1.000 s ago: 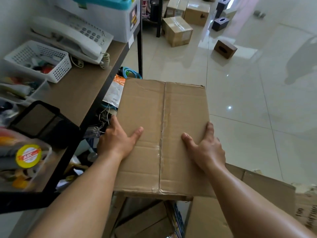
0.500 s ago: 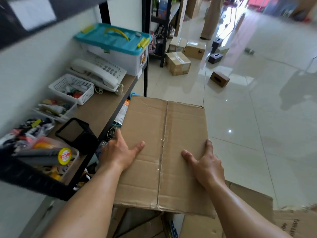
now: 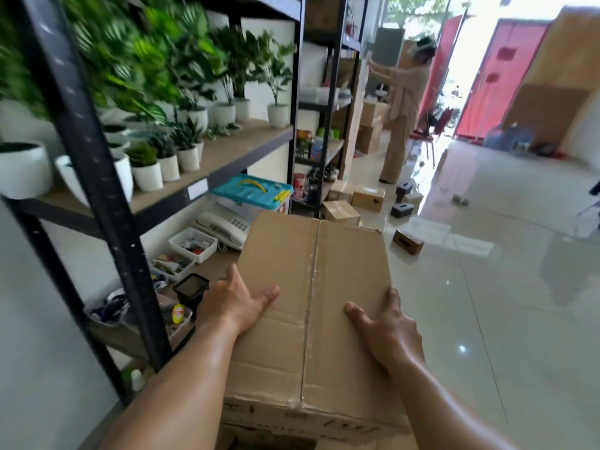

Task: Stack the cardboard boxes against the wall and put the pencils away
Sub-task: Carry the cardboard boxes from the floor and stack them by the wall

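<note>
A large cardboard box (image 3: 311,287), its top seam taped, sits between both hands in front of the person, just right of a black shelf rack (image 3: 97,177) and above the glossy tiled floor (image 3: 487,303); the left grip (image 3: 233,303) clasps the box's left edge, thumb spread flat on top, the other fingers down the side and mostly hidden; the right grip (image 3: 386,326) clasps the right edge in the same way; more cardboard shows below the box, and I cannot tell whether the box rests on it; the rack carries potted plants (image 3: 149,164) above, and a white telephone (image 3: 224,227), a blue-lidded case (image 3: 250,191) and a white basket (image 3: 194,243) lower down; small boxes (image 3: 341,212) lie on the floor further off; another person (image 3: 402,108) stands beyond them, arms raised toward a far rack.
</note>
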